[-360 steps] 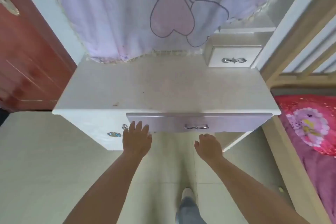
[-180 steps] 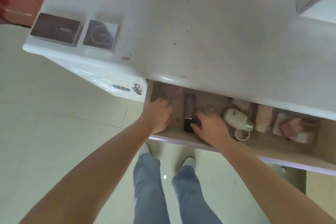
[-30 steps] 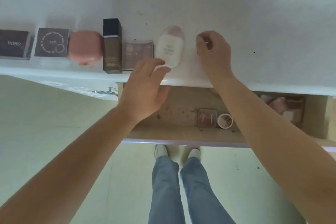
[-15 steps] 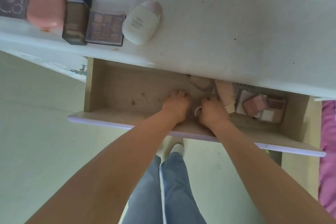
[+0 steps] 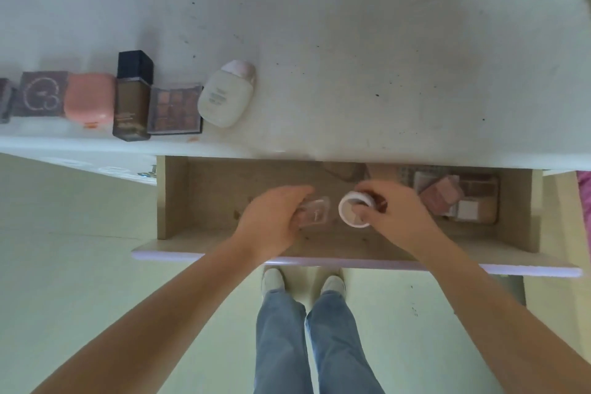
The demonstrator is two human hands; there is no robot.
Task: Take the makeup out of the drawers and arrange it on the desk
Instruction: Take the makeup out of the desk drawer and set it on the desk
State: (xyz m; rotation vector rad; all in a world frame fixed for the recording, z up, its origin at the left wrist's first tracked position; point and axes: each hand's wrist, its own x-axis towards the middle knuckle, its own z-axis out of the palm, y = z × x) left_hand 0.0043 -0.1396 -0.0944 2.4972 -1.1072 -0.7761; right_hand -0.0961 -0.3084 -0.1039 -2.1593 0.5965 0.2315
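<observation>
The drawer (image 5: 204, 201) is bare matt wood, the desk (image 5: 351, 57) smooth speckled white, the bottle (image 5: 225, 96) glossy plastic.

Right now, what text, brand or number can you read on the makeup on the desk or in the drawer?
None reads clearly.
White bottle: small grey print, too blurred.
Foundation bottle: faint lettering, too small.
Dark box: a pale looping logo, no legible letters.
Round white jar in the right hand: no readable label.

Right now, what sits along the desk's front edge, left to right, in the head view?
Dark patterned box → pink compact → foundation bottle → eyeshadow palette → white bottle.
</observation>
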